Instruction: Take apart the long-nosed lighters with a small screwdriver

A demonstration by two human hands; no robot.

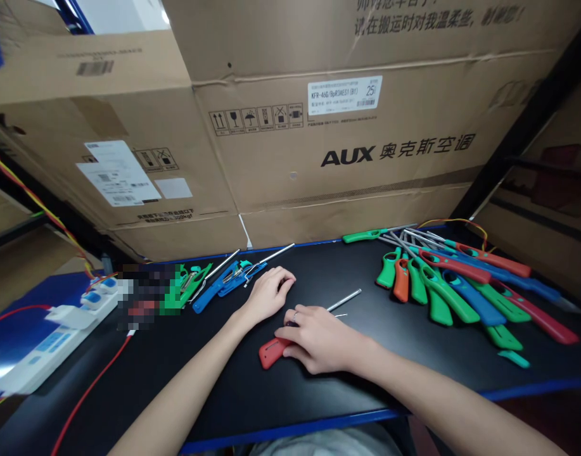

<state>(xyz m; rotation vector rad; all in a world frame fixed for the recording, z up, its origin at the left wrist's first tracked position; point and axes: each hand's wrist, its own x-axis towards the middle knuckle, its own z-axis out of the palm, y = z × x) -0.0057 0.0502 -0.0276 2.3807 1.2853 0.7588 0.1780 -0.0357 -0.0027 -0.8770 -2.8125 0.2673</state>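
My right hand [321, 335] is closed over a red stick lighter [270, 354], whose handle end sticks out to the left. A metal tube [346, 299] and a thin wire [340, 315] show beyond the fingers; the lighter's middle is hidden. Just to the left and farther back, my left hand [270, 292] rests with its fingers curled, and whatever they may hold is hidden. Near its wrist lie opened blue lighter parts [223, 282] with a metal tube. Green lighter parts [194, 285] lie farther left.
Several coloured stick lighters [454, 297] are piled at the right of the black table [271, 405]. One small green piece [514, 359] lies in front of them. Cardboard boxes [271, 171] stand along the back. A white power strip [57, 342] and red cable [93, 386] are at left.
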